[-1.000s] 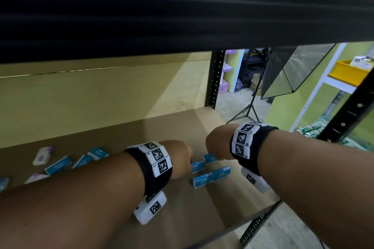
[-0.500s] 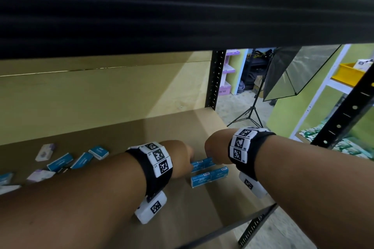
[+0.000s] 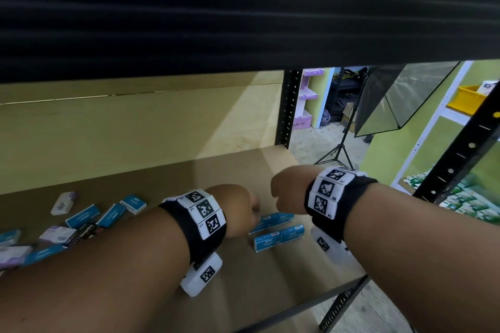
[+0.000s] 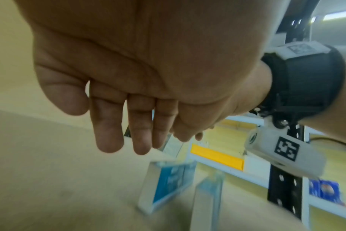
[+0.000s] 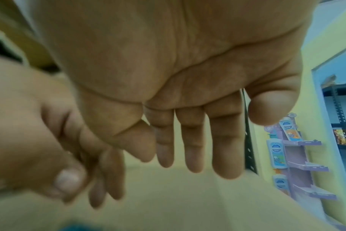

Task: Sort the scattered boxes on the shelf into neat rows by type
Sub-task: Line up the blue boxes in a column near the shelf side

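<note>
Left hand (image 3: 240, 209) and right hand (image 3: 286, 188) relaxed, empty, over my short row of blue staple boxes (image 3: 278, 236); scattered boxes (image 3: 81, 220) remain unsorted.

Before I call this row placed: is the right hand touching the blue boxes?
Apart. The right wrist view shows the right hand empty, bare shelf between its fingertips and the blue box.

Both hands (image 3: 263, 204) hover, seemingly above blue boxes (image 3: 278, 235).

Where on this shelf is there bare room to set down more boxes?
Bare board lies behind the blue boxes toward the back wall, and in front of them toward the shelf's front edge. The far left is crowded with scattered boxes.
</note>
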